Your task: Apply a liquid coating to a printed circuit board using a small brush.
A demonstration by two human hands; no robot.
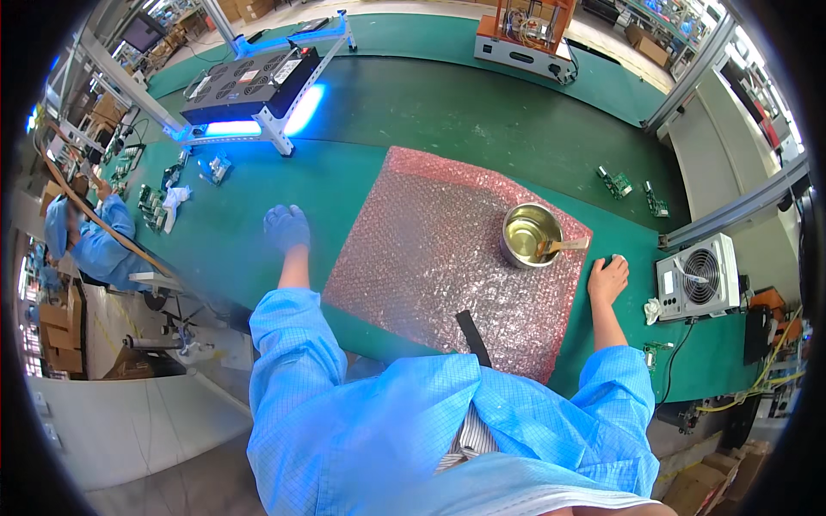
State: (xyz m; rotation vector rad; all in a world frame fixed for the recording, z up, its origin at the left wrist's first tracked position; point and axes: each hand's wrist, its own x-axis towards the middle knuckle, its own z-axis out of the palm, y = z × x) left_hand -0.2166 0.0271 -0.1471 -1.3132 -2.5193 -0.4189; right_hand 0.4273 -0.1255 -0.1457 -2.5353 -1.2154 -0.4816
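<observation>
Here the 2 hands are being held well apart across the green bench, and nothing is visibly being gripped by either. The blue-gloved left hand is being rested palm down, left of the pink bubble-wrap sheet; the bare right hand is being rested just beyond the sheet's right edge, fingers loosely bent. Whatever lies under the palms is being hidden. Toward the sheet's right side, the round metal bowl is being supported upright, something yellowish being shown inside, and what looks like a wooden-handled brush is being propped in it, its handle being pointed over the rim toward the right. A pause beside the brush work is seemingly being taken, nothing being brushed at this instant. For the next move, a short inward reach by the right hand is probably being called for, the handle being pinched lightly and the bowl being steadied lest the wrap be splashed.
</observation>
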